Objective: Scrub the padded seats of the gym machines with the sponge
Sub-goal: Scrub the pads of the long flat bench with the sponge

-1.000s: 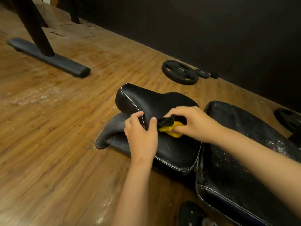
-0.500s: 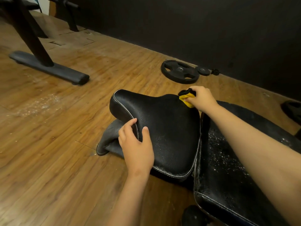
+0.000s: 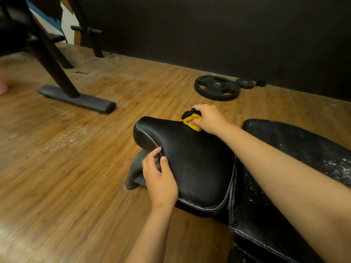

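Yellow sponge (image 3: 193, 125), clenched in the right hand (image 3: 208, 118), sits at the one-o'clock edge of the seat pad (image 3: 191, 164); the left hand (image 3: 161, 179) grips its eight-o'clock rim with curled fingers; best to press firmly, overlapping strokes toward six o'clock.

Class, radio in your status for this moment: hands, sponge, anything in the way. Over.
Right hand grips sponge at far edge of padded seat. Left hand holds its near-left edge. Weight plate on floor beyond, apart.
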`<state>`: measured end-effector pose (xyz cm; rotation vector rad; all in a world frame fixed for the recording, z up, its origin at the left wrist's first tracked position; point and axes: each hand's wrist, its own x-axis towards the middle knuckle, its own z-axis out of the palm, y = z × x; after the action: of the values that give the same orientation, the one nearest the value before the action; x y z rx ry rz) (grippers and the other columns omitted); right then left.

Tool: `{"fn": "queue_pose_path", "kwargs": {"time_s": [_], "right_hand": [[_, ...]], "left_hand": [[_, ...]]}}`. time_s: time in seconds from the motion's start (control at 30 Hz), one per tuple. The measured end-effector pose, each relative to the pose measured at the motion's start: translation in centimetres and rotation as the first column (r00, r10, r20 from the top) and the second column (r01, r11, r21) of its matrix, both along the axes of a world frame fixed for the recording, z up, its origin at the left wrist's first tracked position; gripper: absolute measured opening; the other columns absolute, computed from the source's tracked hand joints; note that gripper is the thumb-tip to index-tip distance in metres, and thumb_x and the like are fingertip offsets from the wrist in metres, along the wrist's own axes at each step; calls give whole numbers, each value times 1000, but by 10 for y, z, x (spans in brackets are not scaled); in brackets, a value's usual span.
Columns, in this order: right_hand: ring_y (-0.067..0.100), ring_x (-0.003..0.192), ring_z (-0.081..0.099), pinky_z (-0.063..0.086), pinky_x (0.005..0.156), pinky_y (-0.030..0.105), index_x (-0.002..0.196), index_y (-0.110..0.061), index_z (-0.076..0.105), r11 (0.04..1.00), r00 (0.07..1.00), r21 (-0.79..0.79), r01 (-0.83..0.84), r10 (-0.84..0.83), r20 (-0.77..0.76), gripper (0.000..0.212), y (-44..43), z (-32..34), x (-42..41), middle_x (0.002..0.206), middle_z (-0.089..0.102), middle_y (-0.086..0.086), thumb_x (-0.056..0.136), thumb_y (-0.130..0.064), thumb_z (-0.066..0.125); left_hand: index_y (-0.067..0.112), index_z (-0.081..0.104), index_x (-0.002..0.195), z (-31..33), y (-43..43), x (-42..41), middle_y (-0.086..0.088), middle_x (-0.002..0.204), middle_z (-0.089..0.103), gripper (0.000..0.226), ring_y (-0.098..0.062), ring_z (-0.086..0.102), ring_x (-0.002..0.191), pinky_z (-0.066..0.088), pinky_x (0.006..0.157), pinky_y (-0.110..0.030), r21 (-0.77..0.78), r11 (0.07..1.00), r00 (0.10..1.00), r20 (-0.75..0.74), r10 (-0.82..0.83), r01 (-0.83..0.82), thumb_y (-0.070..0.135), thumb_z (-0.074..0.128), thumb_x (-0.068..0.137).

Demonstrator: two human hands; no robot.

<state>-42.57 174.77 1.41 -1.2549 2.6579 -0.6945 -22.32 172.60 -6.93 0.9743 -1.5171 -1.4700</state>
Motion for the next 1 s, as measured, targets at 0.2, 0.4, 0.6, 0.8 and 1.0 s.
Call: {"fn": "queue_pose_path", "kwargs": {"time_s": [0.2, 0.4, 0.6, 0.8, 1.0], "right_hand": [[12, 94, 61, 52, 83, 34, 107, -24, 67, 970, 966, -44, -241, 244, 82, 25, 40, 4, 63, 98, 65, -5, 83, -22, 70], [16, 96, 59, 46, 86, 36, 111, -30, 66, 910, 913, 80, -407, 407, 17, 31, 96, 3, 134, 101, 61, -4, 81, -21, 65], [4, 92, 58, 48, 83, 26, 105, -26, 69, 940, 922, 41, -339, 323, 215, 24, 147, 1, 169, 97, 63, -8, 82, -19, 67], [-1, 87, 63, 52, 77, 24, 96, -31, 67, 972, 949, -220, 80, -7, 314, 21, 187, 13, 168, 91, 69, -14, 81, -17, 73], [-5, 84, 62, 46, 68, 10, 96, -32, 65, 697, 825, -457, 553, -383, 416, 24, 253, 5, 194, 90, 68, -15, 82, -13, 73]], "left_hand": [[24, 62, 117, 1, 1, 5, 11, 117, 57, 27, 9, 50, 110, 37, 94, -10, 73, 997, 997, -82, 10, -4, 17, 40, 102], [20, 63, 118, 6, 12, 18, 12, 110, 64, 28, -6, 58, 108, 45, 83, -16, 165, 986, 995, -104, -2, 19, 15, 40, 102], [15, 64, 112, 7, 18, 33, 1, 116, 61, 20, -16, 57, 112, 48, 97, -34, 47, 999, 1000, -9, 8, -8, 10, 50, 98], [20, 62, 104, 38, 69, 34, 7, 109, 57, 20, -9, 50, 109, 36, 93, -15, -256, 966, 997, -42, -58, 46, 5, 53, 93], [24, 61, 105, 46, 122, 24, 15, 107, 55, 19, -4, 53, 106, 43, 87, -15, -274, 906, 938, -37, -344, 322, 9, 53, 95]]}}
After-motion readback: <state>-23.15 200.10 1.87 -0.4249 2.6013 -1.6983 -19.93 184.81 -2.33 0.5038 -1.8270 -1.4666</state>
